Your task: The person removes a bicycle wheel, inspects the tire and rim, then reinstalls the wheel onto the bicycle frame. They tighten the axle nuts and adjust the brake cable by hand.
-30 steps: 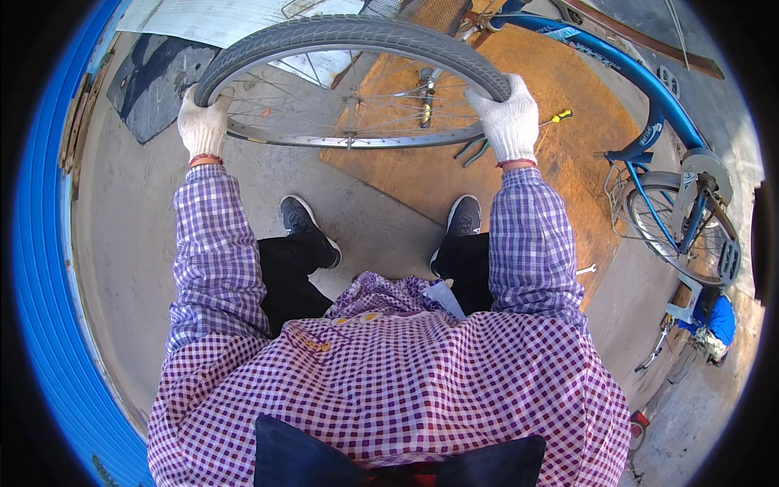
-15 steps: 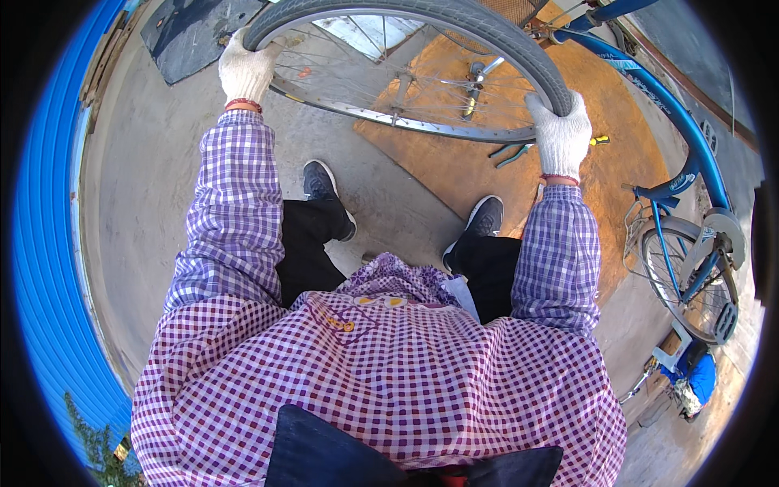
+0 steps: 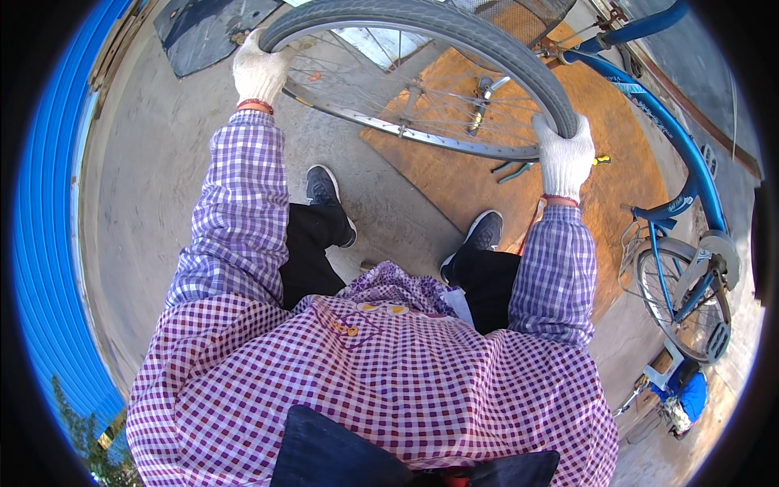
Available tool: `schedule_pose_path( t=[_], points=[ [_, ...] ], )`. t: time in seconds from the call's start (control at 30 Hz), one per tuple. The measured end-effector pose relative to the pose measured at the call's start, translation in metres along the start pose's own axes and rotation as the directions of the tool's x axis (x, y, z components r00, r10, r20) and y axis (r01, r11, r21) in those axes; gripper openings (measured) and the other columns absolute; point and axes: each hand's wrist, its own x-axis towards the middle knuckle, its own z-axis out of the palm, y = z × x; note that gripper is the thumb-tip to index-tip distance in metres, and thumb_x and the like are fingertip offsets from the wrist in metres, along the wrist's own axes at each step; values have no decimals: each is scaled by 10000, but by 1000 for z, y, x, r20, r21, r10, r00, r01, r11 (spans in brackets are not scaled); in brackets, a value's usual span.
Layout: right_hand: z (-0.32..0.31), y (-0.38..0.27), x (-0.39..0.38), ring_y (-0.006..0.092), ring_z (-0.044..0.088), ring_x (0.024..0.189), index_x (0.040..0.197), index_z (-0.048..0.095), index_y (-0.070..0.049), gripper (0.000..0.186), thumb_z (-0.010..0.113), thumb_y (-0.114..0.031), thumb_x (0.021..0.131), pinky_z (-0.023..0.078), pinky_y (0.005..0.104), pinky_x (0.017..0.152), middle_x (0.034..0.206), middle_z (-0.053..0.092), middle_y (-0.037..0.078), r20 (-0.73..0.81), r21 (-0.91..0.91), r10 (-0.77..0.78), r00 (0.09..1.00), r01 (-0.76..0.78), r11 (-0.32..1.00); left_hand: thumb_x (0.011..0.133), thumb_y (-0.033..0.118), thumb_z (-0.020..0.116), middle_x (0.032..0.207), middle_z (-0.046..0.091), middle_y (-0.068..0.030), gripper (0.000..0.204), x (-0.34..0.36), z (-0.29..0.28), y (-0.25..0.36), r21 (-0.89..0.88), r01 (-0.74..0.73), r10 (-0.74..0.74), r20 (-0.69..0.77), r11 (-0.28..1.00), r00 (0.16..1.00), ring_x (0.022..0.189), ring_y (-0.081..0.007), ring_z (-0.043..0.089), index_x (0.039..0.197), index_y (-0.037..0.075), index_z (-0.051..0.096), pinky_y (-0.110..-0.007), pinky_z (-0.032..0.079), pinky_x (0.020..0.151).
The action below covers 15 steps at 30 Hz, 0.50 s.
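Observation:
A bicycle wheel (image 3: 438,26) with a dark tyre, silver rim and thin spokes is held up in front of me, tilted, its upper part near the top of the view. My left hand (image 3: 261,71), in a white knitted glove, is closed round the tyre and rim at the wheel's left side. At the right side my right hand (image 3: 563,156), gloved the same way, grips the tyre with the thumb on the inner side and the fingers outside. Some fingers of both hands are hidden behind the tyre.
A brown board (image 3: 633,203) lies on the concrete floor (image 3: 154,203), bearing hand tools, among them pliers with dark teal handles (image 3: 513,172). A blue bicycle frame (image 3: 690,138) lies along the right. Blue corrugated metal sheeting (image 3: 49,227) borders the left, and a dark mat (image 3: 203,36) lies far left.
The wheel and both gloved hands have shifted slightly right and downward in the view. The grip of each hand on the tyre stays the same.

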Motion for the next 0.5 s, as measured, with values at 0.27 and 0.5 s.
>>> schedule_pose_path(
  t=[0.27, 0.5],
  points=[
    [3, 0, -13, 184, 741, 876, 1110, 733, -10, 464, 872, -335, 809, 568, 329, 807, 978, 788, 108, 12, -21, 50, 999, -50, 999, 813, 407, 844, 1114, 805, -113, 553, -7, 4, -12, 9, 20, -20, 39, 1000, 999, 1033, -276, 768, 1255, 88, 746, -368, 583, 912],
    [6, -4, -9, 231, 770, 895, 1122, 729, -14, 480, 868, -347, 807, 589, 354, 814, 989, 792, 127, 17, -70, 42, 999, -41, 997, 824, 417, 851, 1102, 808, -109, 537, 1, 6, -23, 21, -5, 4, 30, 1000, 1000, 1009, -270, 776, 1246, 100, 755, -368, 593, 892]
  ],
)
